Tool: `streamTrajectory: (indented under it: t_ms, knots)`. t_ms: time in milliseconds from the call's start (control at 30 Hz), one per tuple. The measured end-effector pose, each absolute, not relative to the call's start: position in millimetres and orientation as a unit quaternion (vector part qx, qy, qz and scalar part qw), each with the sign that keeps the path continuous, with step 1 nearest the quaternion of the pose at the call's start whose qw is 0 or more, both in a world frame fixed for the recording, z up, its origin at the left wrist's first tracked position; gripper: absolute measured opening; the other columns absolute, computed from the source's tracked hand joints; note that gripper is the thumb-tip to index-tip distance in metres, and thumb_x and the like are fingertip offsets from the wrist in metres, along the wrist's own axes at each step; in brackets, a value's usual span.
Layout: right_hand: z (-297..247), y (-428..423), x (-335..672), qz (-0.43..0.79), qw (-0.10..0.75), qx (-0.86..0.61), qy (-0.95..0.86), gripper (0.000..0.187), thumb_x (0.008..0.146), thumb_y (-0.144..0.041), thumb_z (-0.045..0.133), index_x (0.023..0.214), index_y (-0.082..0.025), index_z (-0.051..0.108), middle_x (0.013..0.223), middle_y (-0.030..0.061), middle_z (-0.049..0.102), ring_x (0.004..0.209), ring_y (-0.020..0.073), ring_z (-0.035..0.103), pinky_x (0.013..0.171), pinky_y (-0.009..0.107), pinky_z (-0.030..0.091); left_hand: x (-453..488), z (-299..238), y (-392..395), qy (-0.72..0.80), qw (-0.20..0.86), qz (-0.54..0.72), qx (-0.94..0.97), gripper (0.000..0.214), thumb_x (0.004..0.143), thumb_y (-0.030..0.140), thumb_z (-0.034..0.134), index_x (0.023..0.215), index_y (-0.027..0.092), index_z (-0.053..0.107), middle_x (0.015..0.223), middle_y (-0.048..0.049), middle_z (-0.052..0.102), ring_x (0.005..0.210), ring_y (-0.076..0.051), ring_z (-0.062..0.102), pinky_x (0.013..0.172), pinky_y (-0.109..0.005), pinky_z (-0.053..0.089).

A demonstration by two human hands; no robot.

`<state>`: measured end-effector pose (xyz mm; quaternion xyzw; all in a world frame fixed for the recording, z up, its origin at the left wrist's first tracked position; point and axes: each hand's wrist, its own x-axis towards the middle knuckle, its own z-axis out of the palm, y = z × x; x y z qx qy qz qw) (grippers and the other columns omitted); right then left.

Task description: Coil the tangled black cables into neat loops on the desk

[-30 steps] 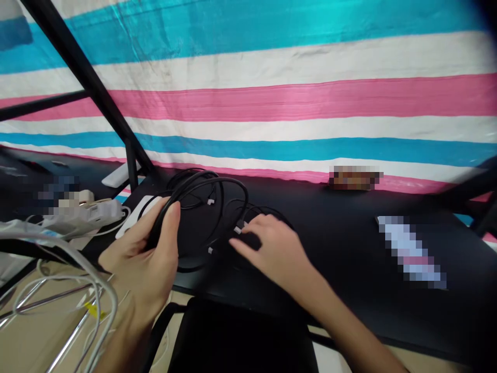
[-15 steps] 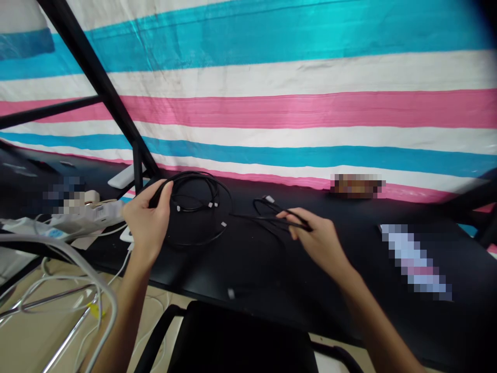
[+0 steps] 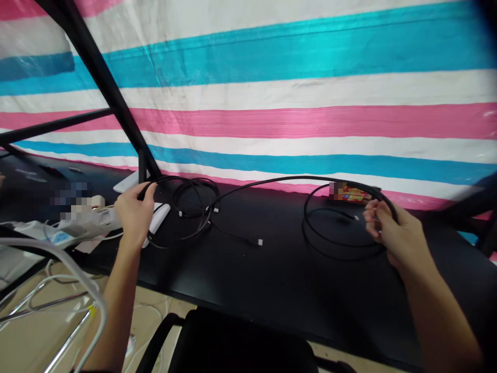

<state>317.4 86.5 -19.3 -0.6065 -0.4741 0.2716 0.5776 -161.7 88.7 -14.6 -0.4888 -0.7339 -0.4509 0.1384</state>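
Observation:
A long black cable point(image 3: 279, 179) stretches in an arc between my two hands. On the left, my left hand point(image 3: 135, 210) pinches loops of it above the table. My right hand point(image 3: 398, 233) grips its other part at the right, where a wide loop hangs below the fingers. A pale connector point(image 3: 356, 218) shows near that loop. Another pale connector point(image 3: 260, 242) lies on the black table point(image 3: 248, 274) at a cable end. Behind my left hand rests a separate coiled black cable point(image 3: 196, 214) with light plugs.
A white power strip point(image 3: 97, 220) with plugs and cords is at the left. A white device point(image 3: 158, 223) lies beside my left wrist. At the back right sits a colourful packet point(image 3: 355, 192). A black chair point(image 3: 240, 342) stands at the table's front edge, below a striped sheet point(image 3: 291, 124).
My right hand has moved far to the right, drawing the cable out into a long arc. The left hand has shifted slightly left. The view has tilted up a little.

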Motion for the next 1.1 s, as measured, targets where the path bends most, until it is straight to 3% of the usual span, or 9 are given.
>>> streamTrajectory:
  t_ms: [167,300,433,567,733,833,900,967,1100]
  knots:
    - [-11,74,284,0.284,0.458,-0.568,-0.621,0.032,0.081,-0.053,0.056,0.082,-0.022,0.061,0.062,0.0021,0.053,0.039,0.0109,0.041,0.037,0.028,0.027,-131,-12,82,-0.695,0.109,-0.473,-0.53,0.03,0.081,0.034,0.061,0.096,0.013,0.075,0.094,-0.0101,0.075,0.089,-0.026,0.07,0.079,-0.03,0.051]
    - [-6,62,232,0.271,0.375,-0.537,-0.705,0.035,0.076,-0.046,0.066,0.096,-0.017,0.066,0.066,0.0005,0.057,0.047,0.0088,0.041,0.043,0.024,0.037,-95,-5,66,-0.645,0.091,-0.489,-0.58,0.025,0.082,0.031,0.062,0.094,0.015,0.075,0.092,-0.0062,0.076,0.085,-0.023,0.071,0.076,-0.027,0.052]
    - [-8,54,189,0.36,0.379,-0.508,-0.685,0.072,0.075,-0.045,0.068,0.136,-0.016,0.042,0.084,0.0029,0.062,0.053,0.0098,0.047,0.05,0.025,0.046,-71,-4,48,-0.606,0.069,-0.483,-0.629,0.023,0.081,0.029,0.063,0.091,0.014,0.076,0.089,-0.0059,0.076,0.077,-0.022,0.072,0.068,-0.025,0.053]
    - [-9,54,169,0.389,0.361,-0.481,-0.698,0.08,0.074,-0.043,0.069,0.142,-0.02,0.034,0.109,0.0089,0.061,0.053,0.0083,0.049,0.055,0.028,0.051,-62,-5,36,-0.586,0.082,-0.475,-0.652,0.02,0.081,0.027,0.065,0.09,0.014,0.076,0.082,-0.0046,0.077,0.052,-0.016,0.067,0.05,-0.023,0.049]
    - [0,52,151,0.236,0.375,-0.462,-0.768,0.069,0.072,-0.037,0.072,0.135,-0.029,0.044,0.12,0.0069,0.058,0.059,0.0102,0.056,0.062,0.03,0.052,-54,-5,29,-0.557,0.086,-0.473,-0.677,0.017,0.081,0.025,0.065,0.088,0.014,0.076,0.08,-0.0045,0.077,0.049,-0.014,0.065,0.048,-0.021,0.047]
    - [6,50,141,0.21,0.358,-0.443,-0.794,0.032,0.076,-0.039,0.069,0.106,-0.026,0.066,0.108,0.0036,0.064,0.073,0.0152,0.063,0.064,0.028,0.05,-50,-6,28,-0.546,0.089,-0.469,-0.688,0.018,0.082,0.025,0.064,0.089,0.014,0.076,0.08,-0.0052,0.077,0.05,-0.014,0.066,0.05,-0.021,0.047]
    - [10,51,139,0.23,0.356,-0.42,-0.803,0.013,0.083,-0.034,0.064,0.082,-0.022,0.07,0.089,0.002,0.069,0.075,0.0155,0.064,0.065,0.026,0.048,-50,-7,30,-0.553,0.09,-0.465,-0.685,0.019,0.082,0.027,0.063,0.089,0.015,0.077,0.079,-0.0055,0.077,0.051,-0.015,0.066,0.051,-0.022,0.047]
    - [15,53,144,0.262,0.37,-0.396,-0.799,0.019,0.086,-0.025,0.059,0.071,-0.02,0.07,0.071,0.0005,0.068,0.066,0.0133,0.063,0.063,0.024,0.047,-53,-9,35,-0.588,0.095,-0.448,-0.667,0.021,0.083,0.03,0.062,0.089,0.016,0.077,0.075,-0.0062,0.076,0.05,-0.017,0.065,0.051,-0.024,0.046]
    - [28,58,166,0.284,0.449,-0.402,-0.745,0.021,0.086,-0.025,0.057,0.074,-0.018,0.072,0.056,-0.0014,0.06,0.054,0.0107,0.057,0.052,0.022,0.043,-65,-17,51,-0.689,0.088,-0.366,-0.619,0.024,0.084,0.033,0.06,0.095,0.019,0.076,0.073,-0.0069,0.076,0.054,-0.021,0.066,0.053,-0.027,0.044]
